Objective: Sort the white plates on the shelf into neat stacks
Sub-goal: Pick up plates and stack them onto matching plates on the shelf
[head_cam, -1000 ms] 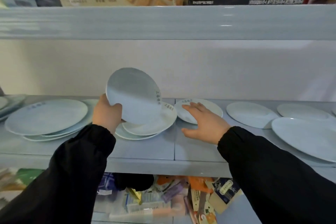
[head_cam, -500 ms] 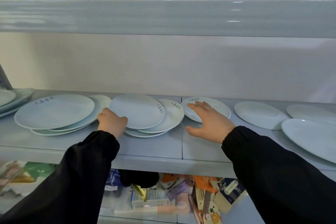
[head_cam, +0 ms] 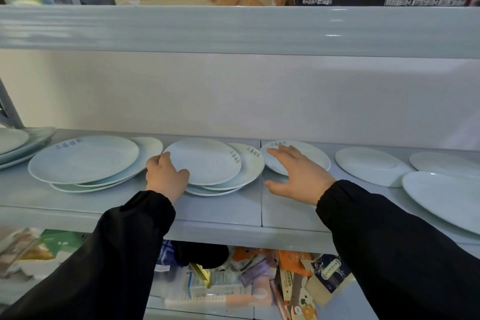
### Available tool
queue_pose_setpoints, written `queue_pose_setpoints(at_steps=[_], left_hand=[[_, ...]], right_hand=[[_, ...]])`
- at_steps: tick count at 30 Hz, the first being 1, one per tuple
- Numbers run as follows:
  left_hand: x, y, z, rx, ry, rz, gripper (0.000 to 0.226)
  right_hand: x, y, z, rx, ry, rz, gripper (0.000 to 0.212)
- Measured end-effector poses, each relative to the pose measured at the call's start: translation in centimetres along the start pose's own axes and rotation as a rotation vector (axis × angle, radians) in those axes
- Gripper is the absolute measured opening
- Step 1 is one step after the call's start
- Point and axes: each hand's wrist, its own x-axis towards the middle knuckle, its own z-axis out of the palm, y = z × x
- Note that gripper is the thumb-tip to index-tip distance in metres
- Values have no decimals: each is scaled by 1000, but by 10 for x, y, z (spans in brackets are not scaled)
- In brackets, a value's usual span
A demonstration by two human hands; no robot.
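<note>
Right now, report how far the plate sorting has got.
Done: plates piled in the middle stack, staggered. In hand: left hand grips its top plate; open right hand over the small plate. Left: squaring it, gathering the loose plates at right.

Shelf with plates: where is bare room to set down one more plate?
Bare: the front strip of the shelf, before the left stack and the middle stack. A narrow gap lies between the small plate and the oval plate. Crowded: the two stacks nearly meet.

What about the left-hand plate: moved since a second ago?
Yes, downward: the plate was tilted up against the back wall; it now lies flat on the middle stack.
</note>
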Motion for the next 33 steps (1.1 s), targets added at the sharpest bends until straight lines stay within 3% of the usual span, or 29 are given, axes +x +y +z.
queue_pose_setpoints(at_steps=[6,14,22,33], left_hand=[[-6,5,-4,40,42,93,73],[-15,22,-8,191,107,375,73],[-38,49,1,359,69,575,71],[-56,80,27,383,12,756,81]], right_hand=[[-1,1,-1,4,9,1,81],[-2,6,-2,16,16,10,83],[-12,22,-7,33,19,33,83],[-23,44,-8,22,33,87,85]])
